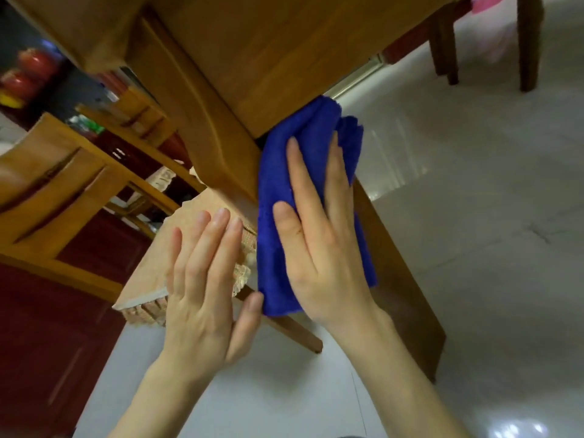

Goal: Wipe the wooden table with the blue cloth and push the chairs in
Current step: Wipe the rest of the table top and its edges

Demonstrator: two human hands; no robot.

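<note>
The view is tilted steeply. The wooden table (284,52) fills the upper middle, and its leg (395,267) runs down to the floor. A blue cloth (278,191) lies against the table's corner and leg. My right hand (319,235) presses the cloth flat with straight fingers. My left hand (205,279) rests flat, fingers straight, on the cushioned seat (151,267) of a wooden chair just left of the leg; its thumb touches the cloth's lower edge.
Another wooden chair (57,197) stands at the left, in front of a dark red cabinet (47,327). Dark chair legs (527,45) stand at the top right. Red round objects (34,64) sit on a shelf at far left. Glossy pale tiles (474,248) cover the floor.
</note>
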